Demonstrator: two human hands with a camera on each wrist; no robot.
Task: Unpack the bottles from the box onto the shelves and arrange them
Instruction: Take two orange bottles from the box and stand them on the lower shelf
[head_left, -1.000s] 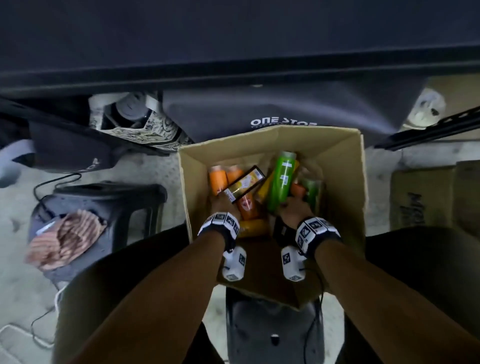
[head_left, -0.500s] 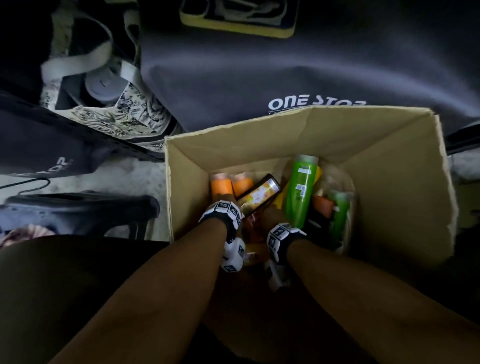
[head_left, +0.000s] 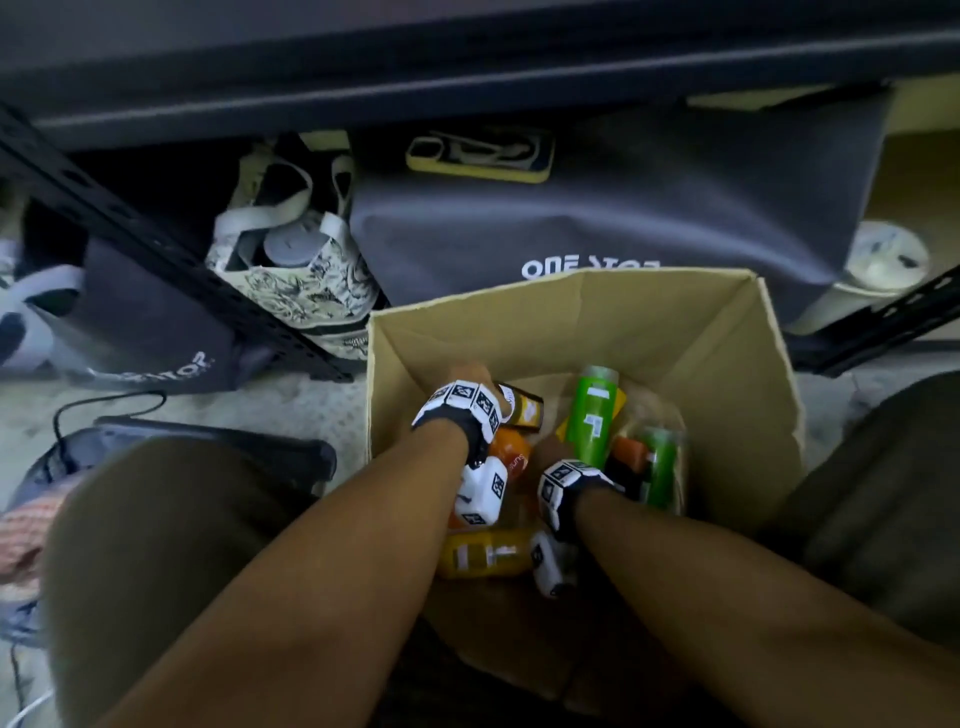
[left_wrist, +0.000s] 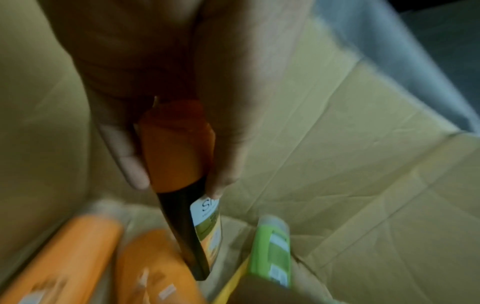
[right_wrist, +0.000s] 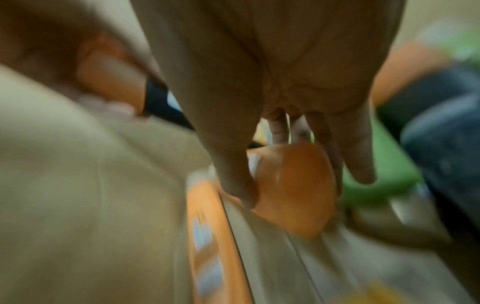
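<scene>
Both forearms reach down into the box (head_left: 748, 374) | left hand (head_left: 470, 375) pinches a black bottle (left_wrist: 192, 232) by its orange cap, near the box's left wall | right hand (right_wrist: 285, 86), fingers pointing down, grips an orange bottle (right_wrist: 293, 189) – mid-box, blurred.

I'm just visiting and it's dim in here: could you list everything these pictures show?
cardboard box: one, tan, on the floor, open
black bottle with orange cap: one, in the left hand
orange bottles: several, in the box
green bottles: two, in the box
yellow bottle: one, near side of the box
grey bag: one, behind the box
patterned bag: one, cream
stool: one, dark, left
left hand: holds the black bottle
right hand: fingers round an orange cap
</scene>
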